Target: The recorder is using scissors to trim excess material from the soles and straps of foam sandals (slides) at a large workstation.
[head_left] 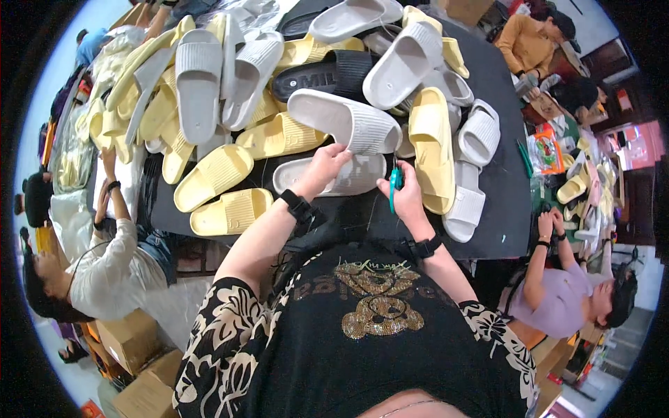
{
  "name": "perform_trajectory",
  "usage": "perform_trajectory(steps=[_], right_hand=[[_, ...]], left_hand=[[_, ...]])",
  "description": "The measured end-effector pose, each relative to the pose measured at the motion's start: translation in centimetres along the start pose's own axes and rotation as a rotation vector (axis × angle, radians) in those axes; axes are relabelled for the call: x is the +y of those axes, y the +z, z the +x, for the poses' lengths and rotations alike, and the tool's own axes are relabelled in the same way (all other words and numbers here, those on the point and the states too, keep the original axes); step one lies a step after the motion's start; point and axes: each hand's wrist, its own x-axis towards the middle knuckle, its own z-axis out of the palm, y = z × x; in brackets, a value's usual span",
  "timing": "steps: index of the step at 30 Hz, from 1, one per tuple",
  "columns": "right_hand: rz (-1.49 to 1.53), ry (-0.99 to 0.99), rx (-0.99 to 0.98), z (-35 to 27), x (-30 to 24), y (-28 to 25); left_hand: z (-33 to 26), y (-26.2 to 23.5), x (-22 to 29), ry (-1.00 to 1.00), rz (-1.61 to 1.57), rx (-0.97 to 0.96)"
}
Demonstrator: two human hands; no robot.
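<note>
My left hand is closed on the lower edge of a light grey slide sandal, which is tilted with its ribbed strap toward me. A second grey slide lies under it, partly covered by my hand and the first sandal. Just right of them, my right hand grips a small pair of teal-handled thread snips, pointing up toward the held sandal's strap. A yellow slide lies beside the right hand. The snips' blades are too small to make out.
A heap of grey, yellow and black slides, with a black slide among them, covers the dark table. Another teal tool lies at its right edge. Co-workers sit left and right; cardboard boxes stand at lower left.
</note>
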Motion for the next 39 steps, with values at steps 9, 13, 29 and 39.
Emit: perform_trajectory(steps=[9, 13, 29, 39], right_hand=[[-0.162, 0.044, -0.178, -4.8, -3.5, -3.2], [-0.174, 0.055, -0.256, -5.1, -5.2, -3.3], [-0.072, -0.15, -0.092, -4.4, -6.0, -3.2], [0.029, -0.083, -0.074, -2.6, -6.2, -2.7]], left_hand=[[-3.2, 0.9, 2.5, 0.065, -0.449, 0.133], [-4.2, 1.0, 2.8, 0.174, -0.413, 0.231], [-6.3, 1.2, 2.3, 0.259, -0.16, 0.269], [-6.5, 1.4, 0.3, 0.254, -0.05, 0.208]])
